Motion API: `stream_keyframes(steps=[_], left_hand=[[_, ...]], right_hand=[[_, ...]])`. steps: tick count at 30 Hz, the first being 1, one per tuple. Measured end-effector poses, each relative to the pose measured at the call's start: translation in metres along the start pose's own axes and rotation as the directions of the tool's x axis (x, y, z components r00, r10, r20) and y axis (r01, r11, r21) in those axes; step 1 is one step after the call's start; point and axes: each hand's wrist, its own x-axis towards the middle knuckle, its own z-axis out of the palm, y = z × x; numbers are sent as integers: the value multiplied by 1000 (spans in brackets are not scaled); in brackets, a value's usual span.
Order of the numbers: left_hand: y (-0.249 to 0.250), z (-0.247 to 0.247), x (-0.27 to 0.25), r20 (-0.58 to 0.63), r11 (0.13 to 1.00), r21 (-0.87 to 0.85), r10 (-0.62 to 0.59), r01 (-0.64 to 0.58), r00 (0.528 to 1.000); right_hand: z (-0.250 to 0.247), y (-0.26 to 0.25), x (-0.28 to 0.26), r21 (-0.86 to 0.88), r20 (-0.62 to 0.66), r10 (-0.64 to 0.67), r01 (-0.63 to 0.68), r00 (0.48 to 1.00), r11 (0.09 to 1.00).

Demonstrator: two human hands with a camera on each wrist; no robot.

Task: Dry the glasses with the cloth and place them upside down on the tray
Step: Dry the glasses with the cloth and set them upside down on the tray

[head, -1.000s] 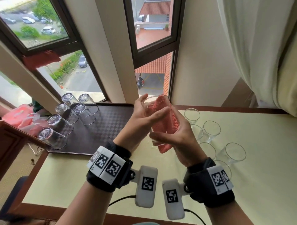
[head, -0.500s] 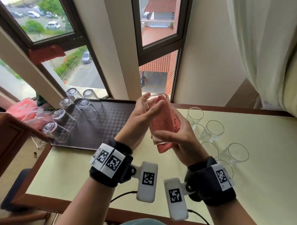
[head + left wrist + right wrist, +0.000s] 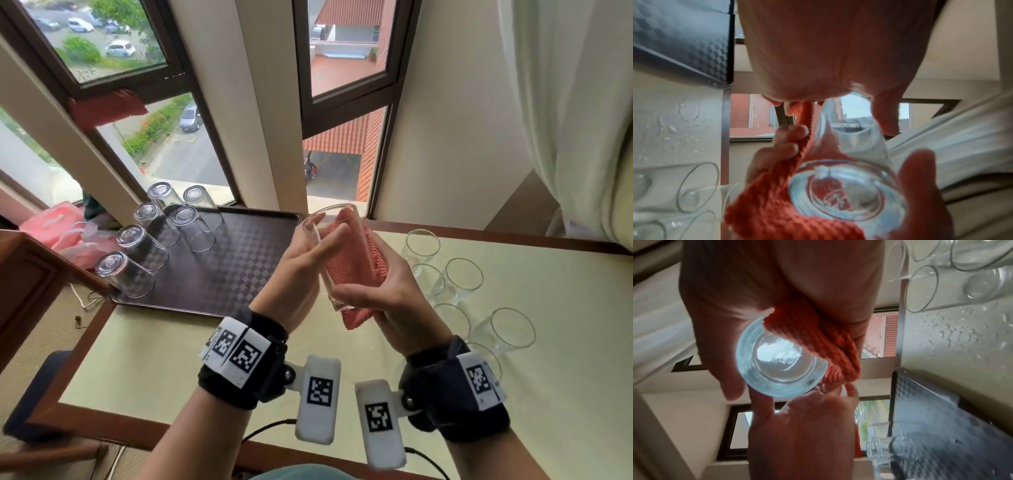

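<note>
With six glasses [image 3: 161,240] already inverted on the tray [image 3: 239,274] at 10 o'clock, six upright ones [image 3: 462,277] wait on the surface [image 3: 171,359] at 3 o'clock. Left hand [image 3: 301,270] and right hand [image 3: 383,294] hold the glass [image 3: 339,253] mid-air, right grip pressing the cloth [image 3: 352,260] against it. Base embossing unreadable.

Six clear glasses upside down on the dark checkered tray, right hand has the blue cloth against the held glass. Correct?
Not quite: the cloth is salmon-red, not blue, as the head view shows. The rest holds: six clear glasses stand upside down on the dark checkered tray, and the right hand holds the cloth against the held glass.
</note>
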Motion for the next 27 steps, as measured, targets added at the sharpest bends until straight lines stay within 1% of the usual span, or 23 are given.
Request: stream_keyframes(steps=[1,3,4,6,7,8,9,10,11,13,14,15,16,17,18,20,22,23,24,25,26,27], left_hand=[[2,-2,-1,28,1000,-15,2,-1,1000],[5,-6,-2,42,1000,-24,13,-12,999],[6,-8,0,14,1000,-16,15,-14,1000],[6,-8,2,-33,999,17,30,-29,999],[6,-5,3,-26,998,50,48,-47,998],[5,-2,3,-2,996,78,53,-53,999],[4,1,2,14,994,93,56,-57,998],[5,3,1,13,993,100,60,-61,998],[5,4,1,5,993,95,69,-69,998],[8,4,0,25,995,63,81,-82,996],[10,3,-2,47,995,53,77,-80,996],[9,0,-3,59,996,48,71,-74,996],[8,-2,-3,60,997,42,64,-66,996],[8,-5,-3,53,998,32,55,-56,997],[8,-7,-2,34,998,30,47,-48,998],[8,-8,1,-27,999,0,46,-46,999],[9,-1,2,-29,999,-1,37,-37,999],[8,2,3,-46,1000,-2,29,-29,999],[7,5,3,-67,1000,-2,29,-29,997],[7,7,3,-83,1000,-7,25,-25,996],[7,7,3,-79,999,-19,26,-27,997],[8,6,1,-48,999,-39,18,-20,999]], right_hand=[[-2,-1,-1,63,22,17,-18,1000,998],[-3,-3,0,60,25,23,-24,999,998],[-1,-5,2,4,-12,11,-11,1000,1000],[2,-6,4,-187,-123,-68,44,990,981],[4,-5,6,-287,-150,-126,79,981,955],[5,-5,7,-361,-149,-173,109,974,926],[7,-4,8,-395,-140,-196,127,970,910],[7,-3,8,-384,-131,-194,130,972,914],[7,-4,8,-333,-119,-168,120,979,935],[8,-9,4,-132,-56,-83,75,995,988],[7,-10,2,-27,-16,-49,49,999,998],[4,-9,1,47,14,-24,24,1000,999],[2,-9,0,73,27,-11,9,1000,997],[1,-8,0,60,15,-7,6,1000,998],[1,-8,0,2,-28,-15,15,999,1000],[0,-6,3,-199,-129,-82,55,988,979],[1,-1,6,-392,-138,-160,94,977,915],[2,1,7,-427,-131,-167,96,977,899],[3,3,7,-401,-125,-142,81,982,912],[5,2,7,-321,-120,-90,47,989,946],[7,-1,6,-210,-97,-25,4,995,978],[9,-3,5,-103,-51,26,-31,998,994]])
